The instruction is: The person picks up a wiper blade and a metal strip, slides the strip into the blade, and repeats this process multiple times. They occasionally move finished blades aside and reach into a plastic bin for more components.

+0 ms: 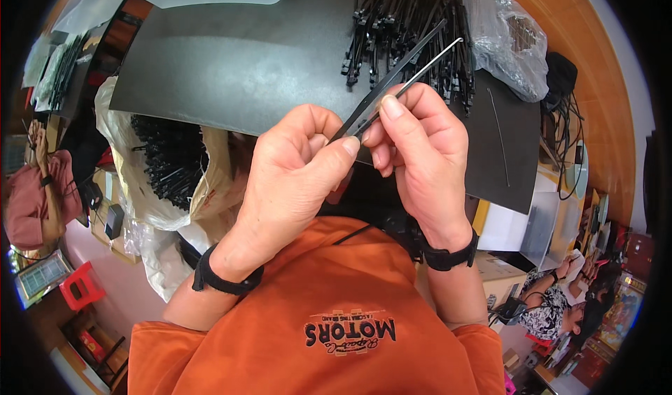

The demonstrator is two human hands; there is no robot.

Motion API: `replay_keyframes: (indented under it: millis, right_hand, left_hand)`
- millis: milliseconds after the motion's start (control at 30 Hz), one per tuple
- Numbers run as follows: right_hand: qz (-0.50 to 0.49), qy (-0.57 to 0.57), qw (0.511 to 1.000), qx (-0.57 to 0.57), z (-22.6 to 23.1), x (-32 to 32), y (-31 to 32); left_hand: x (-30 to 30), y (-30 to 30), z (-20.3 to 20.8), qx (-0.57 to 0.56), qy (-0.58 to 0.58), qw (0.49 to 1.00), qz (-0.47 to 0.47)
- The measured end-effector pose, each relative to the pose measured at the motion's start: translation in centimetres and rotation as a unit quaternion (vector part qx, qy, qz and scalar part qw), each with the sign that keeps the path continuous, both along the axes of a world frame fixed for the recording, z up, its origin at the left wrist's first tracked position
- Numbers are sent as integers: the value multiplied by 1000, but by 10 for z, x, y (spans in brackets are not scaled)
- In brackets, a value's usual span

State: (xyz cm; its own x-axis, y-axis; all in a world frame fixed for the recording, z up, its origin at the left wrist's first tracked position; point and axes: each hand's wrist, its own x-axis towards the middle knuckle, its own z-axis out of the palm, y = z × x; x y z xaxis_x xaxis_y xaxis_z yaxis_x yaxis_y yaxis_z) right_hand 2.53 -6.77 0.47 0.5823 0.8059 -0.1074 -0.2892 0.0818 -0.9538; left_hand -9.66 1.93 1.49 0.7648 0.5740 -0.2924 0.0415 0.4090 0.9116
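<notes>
In the middle of the view, my left hand (pixel 290 167) pinches a long, flat black strip (pixel 395 76) between thumb and fingers. It slants up and away to the right. My right hand (pixel 430 139) is closed on a thin metal rod (pixel 435 59) with a small bent tip, pinched under the thumb. The rod runs close beside the strip, and their near ends come together between my hands. Whether the two are joined there is hidden by my fingers. Beyond my hands lies a heap of black strips (pixel 406 20) with thicker end pieces.
The dark tabletop (pixel 231 62) spreads ahead. A clear plastic bag (pixel 507 41) holding thin rods sits at far right, and one loose rod (pixel 499 136) lies below it. At left hangs an open bag (pixel 112 125) full of black pieces. Other people sit at both sides.
</notes>
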Motion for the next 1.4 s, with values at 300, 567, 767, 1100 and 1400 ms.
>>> replay_keyframes:
  millis: [300, 567, 767, 1100, 1400]
  right_hand:
    - [-3, -41, 996, 76, -5, -1, -9]
    - [-2, -67, 992, 106, -3, -3, -20]
    - [-9, -71, 990, 122, -6, -2, -25]
    - [-28, -68, 992, 104, -6, -2, -32]
    - [-13, -58, 998, -2, 18, -4, -42]
  left_hand:
    - [0, -4, -1, 8, -17, 1000, -3]
    - [0, -7, -1, -9, -25, 1000, -4]
    - [1, -15, 1, 4, -22, 1000, -13]
    - [5, -22, -1, 43, -14, 999, -24]
    - [-25, 32, -25, 106, 17, 988, 107]
